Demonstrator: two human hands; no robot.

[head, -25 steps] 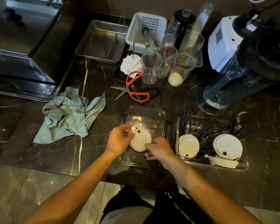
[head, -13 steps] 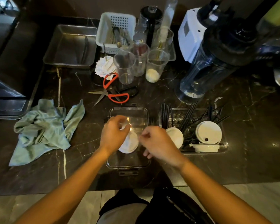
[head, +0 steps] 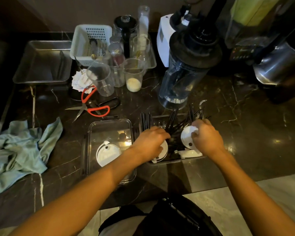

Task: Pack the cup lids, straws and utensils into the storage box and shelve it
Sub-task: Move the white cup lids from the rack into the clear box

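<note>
Writing legible on any item: none; the panel on the white appliance (head: 163, 45) and the slips of paper (head: 81, 81) are too blurred to read. Left hand (head: 149, 143) lies palm down over 1 white cup lid (head: 163, 151) at the near left of the clear tray (head: 162, 162), fingers curled around the lid's far edge; whether the lid is actually lifted cannot be told. Right hand (head: 207, 137) is closed over the far right edge of a 2nd white cup lid (head: 186, 138) in the same tray, fingertips bent down onto it, the lid tilted with its near rim toward the viewer. Black straws (head: 173, 122) fan out across the far half of the tray, between and behind both hands, several projecting past its far wall. A white utensil piece (head: 188, 153) lies at the near wall of the tray, just beside the right wrist. Clear storage box (head: 92, 126) sits just left of the tray on the dark marble counter (head: 245, 133), open, with 1 white lid (head: 107, 155) lying flat in its near half, apart from both hands. Farther back lie red-handled scissors (head: 92, 106), clear measuring cups (head: 102, 79), a white perforated basket (head: 90, 43), a steel tray (head: 43, 62) and a blender jar (head: 182, 72); a green cloth (head: 20, 147) is crumpled at the left.
</note>
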